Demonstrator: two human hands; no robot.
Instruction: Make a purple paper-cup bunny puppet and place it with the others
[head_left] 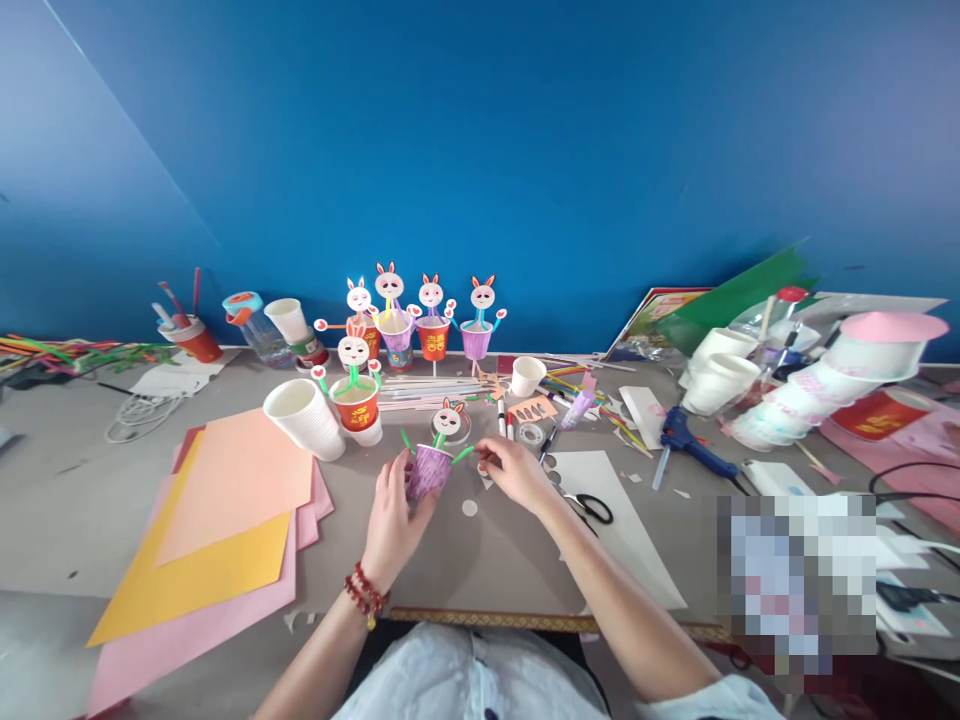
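To my left, the stacked white cups (pixel 304 418) stand near a red cup (pixel 354 408) with a rabbit figure. My left hand (pixel 394 508) is partly closed, fingers and thumb around the purple cup (pixel 430 474), which sits in front of me, tilted slightly. It looks like paper: very light, its wall likely to dent, so a loose grip low on its sides should suit it best. The rabbit head (pixel 447 423) above its rim looks flat and easily bent; I'd avoid lifting by it. The green arm (pixel 462 455) on the right seems soft and bendable, best pinched near its tip. There my right hand (pixel 517 472) has thumb and fingers drawn together; whether they grip anything, I cannot tell. Farther right lie black-handled scissors (pixel 598 509).
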